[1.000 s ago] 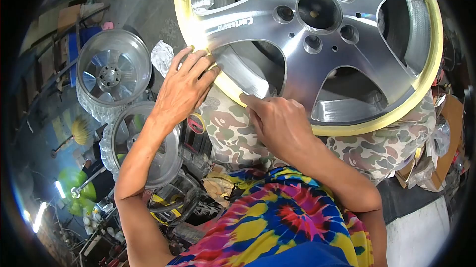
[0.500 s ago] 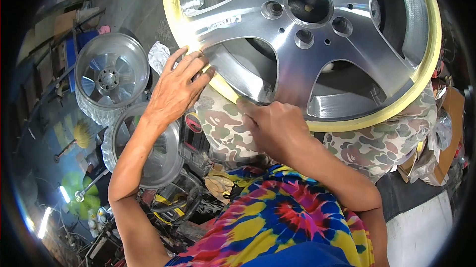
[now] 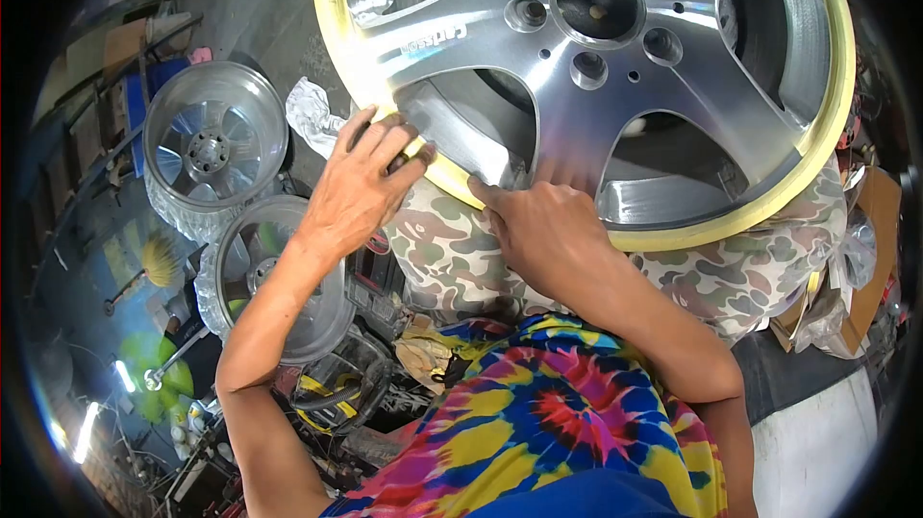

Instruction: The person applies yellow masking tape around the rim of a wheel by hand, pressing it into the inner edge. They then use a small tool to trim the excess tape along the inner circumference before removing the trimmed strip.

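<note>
A polished alloy wheel (image 3: 577, 124) with broad spokes and the lettering "Carlsson"-like on one spoke lies face up before me. Yellow masking tape (image 3: 332, 13) runs around its rim. My left hand (image 3: 365, 177) is closed over the rim's near left edge, fingers bent, with yellow tape showing between them. A little to the right, my right hand (image 3: 553, 230) has its index fingertip pressed on the taped edge. Its thumb sits below and the other fingers are curled. What lies under its palm is hidden.
Camouflage-print cloth (image 3: 731, 278) supports the wheel. At left stand two more wheels, an upper one (image 3: 216, 138) and a lower one (image 3: 279, 278), with plastic wrapping. Crumpled white material (image 3: 312, 112) lies beside the rim. A green fan (image 3: 154, 374) and a cardboard box (image 3: 870, 259) are farther out.
My left hand has shifted slightly down and right along the rim, its fingers more bent. The right hand has moved a little right and up. The wheel has barely shifted.
</note>
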`<state>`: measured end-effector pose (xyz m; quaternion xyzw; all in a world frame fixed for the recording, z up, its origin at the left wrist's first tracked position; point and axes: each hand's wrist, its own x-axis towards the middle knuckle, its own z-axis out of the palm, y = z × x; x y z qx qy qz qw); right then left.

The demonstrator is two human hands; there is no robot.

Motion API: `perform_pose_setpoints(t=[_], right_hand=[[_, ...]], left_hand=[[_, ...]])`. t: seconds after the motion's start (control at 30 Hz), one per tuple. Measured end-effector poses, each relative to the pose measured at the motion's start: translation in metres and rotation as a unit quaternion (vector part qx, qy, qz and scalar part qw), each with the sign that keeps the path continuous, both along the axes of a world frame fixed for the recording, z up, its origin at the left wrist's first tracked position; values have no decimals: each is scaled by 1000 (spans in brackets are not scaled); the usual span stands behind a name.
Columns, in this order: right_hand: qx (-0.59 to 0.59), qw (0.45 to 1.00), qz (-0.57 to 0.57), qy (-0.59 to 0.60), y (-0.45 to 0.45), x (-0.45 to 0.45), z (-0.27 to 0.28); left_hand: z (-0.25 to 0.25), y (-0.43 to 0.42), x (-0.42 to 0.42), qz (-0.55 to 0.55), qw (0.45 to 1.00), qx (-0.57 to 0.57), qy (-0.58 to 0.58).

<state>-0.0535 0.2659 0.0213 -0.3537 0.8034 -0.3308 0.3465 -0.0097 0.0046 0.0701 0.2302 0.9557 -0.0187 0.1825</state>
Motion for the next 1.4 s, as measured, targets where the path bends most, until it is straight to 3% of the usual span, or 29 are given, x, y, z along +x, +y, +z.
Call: perform_pose_setpoints(t=[0.17, 0.33, 0.7, 0.97, 1.4], right_hand=[[-1, 1000, 4, 21, 0, 2, 0], [-4, 1000, -17, -3, -2, 3, -5], [4, 1000, -8, -14, 13, -11, 13], [9, 1000, -6, -9, 1, -4, -4], [10, 1000, 8, 10, 1, 0, -7]], left_hand=[[-1, 17, 13, 7, 998, 19, -52], [12, -2, -11, 21, 999, 0, 35], [4, -7, -15, 15, 999, -5, 43], [3, 0, -8, 7, 999, -21, 39], [-9, 20, 12, 40, 998, 55, 5]])
